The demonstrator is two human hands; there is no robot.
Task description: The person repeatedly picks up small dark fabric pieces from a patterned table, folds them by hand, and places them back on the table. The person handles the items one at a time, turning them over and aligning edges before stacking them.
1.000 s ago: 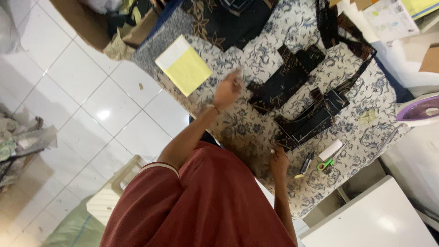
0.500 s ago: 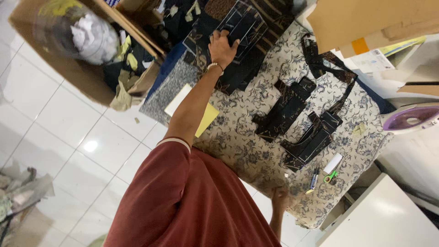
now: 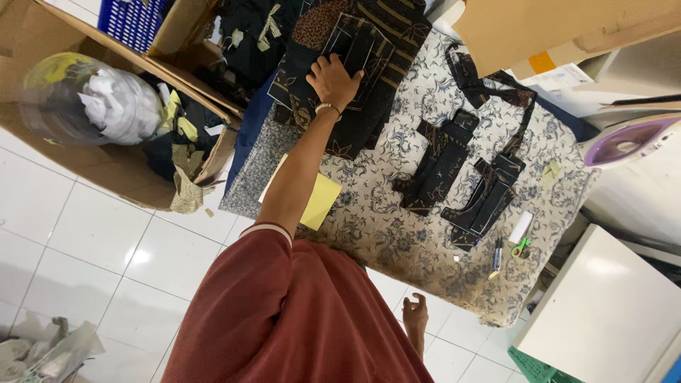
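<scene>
The stack of dark patterned fabric pieces lies at the bench's 11 o'clock end, on a floral-printed cover. Since the earlier frame the left hand stays pressed flat on the stack, fingers spread — grip apart, nothing clamped. The right hand hangs loosely curled below the bench edge at 6 o'clock, holding nothing. A yellow paper sheet shows beside the forearm — flat, matte. Folded dark strips lie at 3 o'clock.

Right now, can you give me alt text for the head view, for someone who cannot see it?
A person in a red shirt presses the left hand flat on a stack of dark patterned fabric pieces on a floral-covered table; the right hand hangs empty below the table edge.
</scene>
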